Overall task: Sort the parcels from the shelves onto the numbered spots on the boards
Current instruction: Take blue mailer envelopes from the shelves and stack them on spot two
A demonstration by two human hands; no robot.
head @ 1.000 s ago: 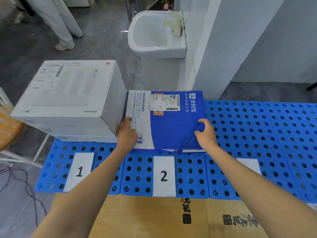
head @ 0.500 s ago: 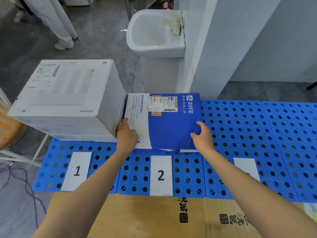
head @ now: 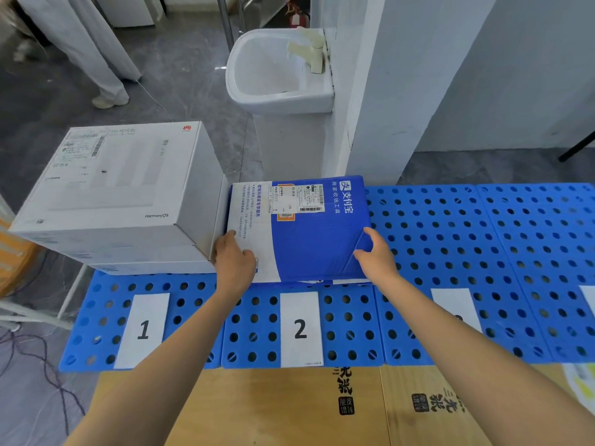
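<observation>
A flat blue and white parcel (head: 309, 233) with a shipping label lies on the blue perforated board (head: 450, 239), just behind the paper card marked 2 (head: 301, 328). My left hand (head: 233, 257) grips its near left corner and my right hand (head: 375, 254) grips its near right corner. A large white box (head: 119, 191) stands to the left, behind the card marked 1 (head: 143, 329), touching the parcel's left edge. A third card (head: 455, 305) lies to the right, its number hidden by my right forearm.
Brown cardboard (head: 273, 410) lies in front of the board. A white sink (head: 277, 75) and a white pillar (head: 386, 91) stand behind. A person's legs (head: 93, 56) are at the far left. Cables (head: 35, 358) trail on the floor.
The parcel has stayed at spot 2 while both hands shifted slightly along its near corners. The view has tilted a little.
</observation>
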